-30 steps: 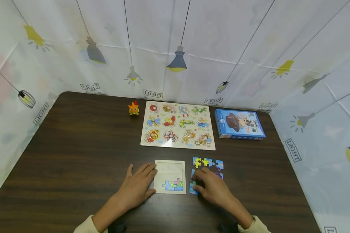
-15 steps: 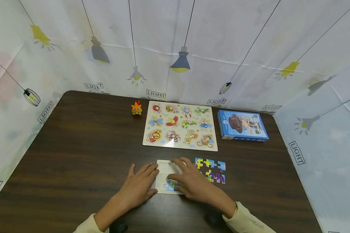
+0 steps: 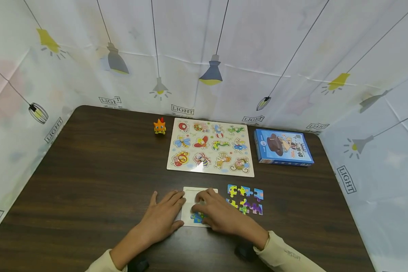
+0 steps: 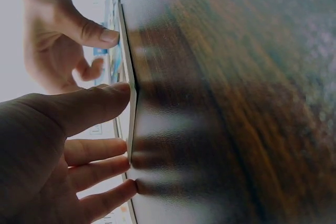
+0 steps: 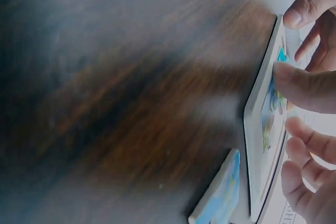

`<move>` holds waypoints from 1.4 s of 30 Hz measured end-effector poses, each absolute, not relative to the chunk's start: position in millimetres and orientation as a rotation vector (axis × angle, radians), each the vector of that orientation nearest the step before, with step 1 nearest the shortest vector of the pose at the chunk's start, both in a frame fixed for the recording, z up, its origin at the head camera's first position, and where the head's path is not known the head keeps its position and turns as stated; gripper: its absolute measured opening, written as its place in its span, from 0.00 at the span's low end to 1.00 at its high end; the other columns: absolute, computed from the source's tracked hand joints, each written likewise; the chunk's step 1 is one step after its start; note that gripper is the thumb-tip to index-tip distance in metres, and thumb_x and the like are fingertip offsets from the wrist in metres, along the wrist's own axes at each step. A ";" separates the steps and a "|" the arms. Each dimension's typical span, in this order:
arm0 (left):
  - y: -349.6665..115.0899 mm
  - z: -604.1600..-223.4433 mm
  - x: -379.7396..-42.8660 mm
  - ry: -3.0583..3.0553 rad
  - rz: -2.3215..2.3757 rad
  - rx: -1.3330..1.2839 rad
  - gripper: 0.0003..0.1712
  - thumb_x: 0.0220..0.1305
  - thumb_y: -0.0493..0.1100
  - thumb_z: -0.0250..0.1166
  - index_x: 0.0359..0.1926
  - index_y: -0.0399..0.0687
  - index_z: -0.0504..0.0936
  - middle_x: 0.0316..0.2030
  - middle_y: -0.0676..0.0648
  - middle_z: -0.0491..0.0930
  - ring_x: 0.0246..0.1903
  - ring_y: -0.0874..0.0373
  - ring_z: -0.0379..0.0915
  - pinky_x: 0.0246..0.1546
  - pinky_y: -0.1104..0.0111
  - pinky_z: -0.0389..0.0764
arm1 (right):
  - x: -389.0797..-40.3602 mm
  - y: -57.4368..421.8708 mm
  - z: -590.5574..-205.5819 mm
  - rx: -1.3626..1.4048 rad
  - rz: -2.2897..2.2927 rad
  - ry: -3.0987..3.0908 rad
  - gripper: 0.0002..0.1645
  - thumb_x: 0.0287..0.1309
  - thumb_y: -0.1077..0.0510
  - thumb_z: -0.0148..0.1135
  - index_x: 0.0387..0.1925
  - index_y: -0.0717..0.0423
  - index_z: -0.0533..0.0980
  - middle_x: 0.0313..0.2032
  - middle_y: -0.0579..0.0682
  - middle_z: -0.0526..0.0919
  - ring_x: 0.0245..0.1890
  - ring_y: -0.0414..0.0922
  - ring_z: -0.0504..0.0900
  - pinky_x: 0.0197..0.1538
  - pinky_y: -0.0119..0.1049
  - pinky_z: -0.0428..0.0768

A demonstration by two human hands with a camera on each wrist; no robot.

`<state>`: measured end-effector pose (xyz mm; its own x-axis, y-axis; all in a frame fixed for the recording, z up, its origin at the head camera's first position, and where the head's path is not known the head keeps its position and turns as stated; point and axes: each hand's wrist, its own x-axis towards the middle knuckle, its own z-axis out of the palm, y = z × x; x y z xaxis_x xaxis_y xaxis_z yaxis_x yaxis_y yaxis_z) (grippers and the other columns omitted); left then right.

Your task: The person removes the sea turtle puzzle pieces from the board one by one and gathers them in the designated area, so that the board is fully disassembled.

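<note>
A small pale wooden puzzle tray (image 3: 187, 202) lies on the table, with joined blue and green pieces (image 3: 198, 218) in its lower part. My left hand (image 3: 163, 211), fingers straight, rests against the tray's left edge; thumb and fingertips touch that edge in the left wrist view. Over the tray, my right hand (image 3: 217, 213) has thumb and fingers bent together around a small blue jigsaw piece (image 5: 282, 54), mostly hidden by the fingers. To the right lie several loose jigsaw pieces (image 3: 243, 207), yellow, blue and purple.
Behind the tray lies a large insect peg puzzle board (image 3: 210, 147). An orange spiky toy figure (image 3: 159, 127) stands at its left, a blue box (image 3: 283, 147) at its right. A lamp-printed white curtain (image 3: 176, 45) borders the dark wooden table (image 3: 105, 162).
My right hand has moved left from the loose pieces to over the tray, its fingers now drawn in more. The left hand stays at the tray's edge. The head view has shifted slightly.
</note>
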<state>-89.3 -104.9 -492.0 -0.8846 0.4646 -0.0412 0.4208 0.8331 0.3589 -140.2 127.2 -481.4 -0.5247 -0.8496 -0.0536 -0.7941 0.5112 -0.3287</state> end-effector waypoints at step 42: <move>-105.3 -492.0 -90.2 2.878 0.554 0.710 0.36 0.62 0.51 0.75 0.67 0.41 0.76 0.72 0.44 0.68 0.73 0.45 0.60 0.63 0.26 0.55 | -130.9 248.1 -480.1 -1.043 -0.766 2.561 0.14 0.56 0.66 0.74 0.34 0.47 0.78 0.31 0.36 0.76 0.32 0.35 0.71 0.36 0.34 0.74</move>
<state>-90.2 -105.3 -492.0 -0.8817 0.4707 -0.0339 0.4245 0.8224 0.3786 -130.9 248.1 -480.1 -0.7036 -0.7088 -0.0496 -0.5652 0.6007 -0.5654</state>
